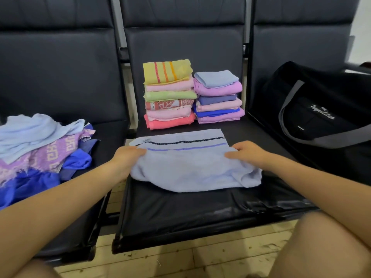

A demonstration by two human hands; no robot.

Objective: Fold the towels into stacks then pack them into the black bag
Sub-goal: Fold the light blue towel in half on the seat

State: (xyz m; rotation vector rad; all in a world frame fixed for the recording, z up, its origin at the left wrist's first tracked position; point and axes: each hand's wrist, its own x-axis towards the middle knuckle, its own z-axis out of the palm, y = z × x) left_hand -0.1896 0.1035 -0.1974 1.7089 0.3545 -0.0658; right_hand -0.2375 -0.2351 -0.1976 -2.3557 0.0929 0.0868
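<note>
Across the whole frame, a row of black padded seats, here the bench [180, 207]. At the right edge, on the right seat, the black bag [321, 109] with grey straps and white lettering. At the left edge, on the left seat, a loose pile of unfolded towels [40, 145] in light blue, purple and deep blue. In the centre of the frame, on the middle seat, a light blue towel [192, 169] with dark stripes, partly folded over itself. Behind it, toward the upper centre, two stacks of folded towels standing just beside each other: the left stack [168, 95] with a yellow striped towel on top, the right stack [217, 98] with a pale blue one on top. Left hand [128, 155] gripping the left edge of the light blue towel, fingers curled into the cloth. Right hand [247, 152] pinching the right edge of the same towel.
</note>
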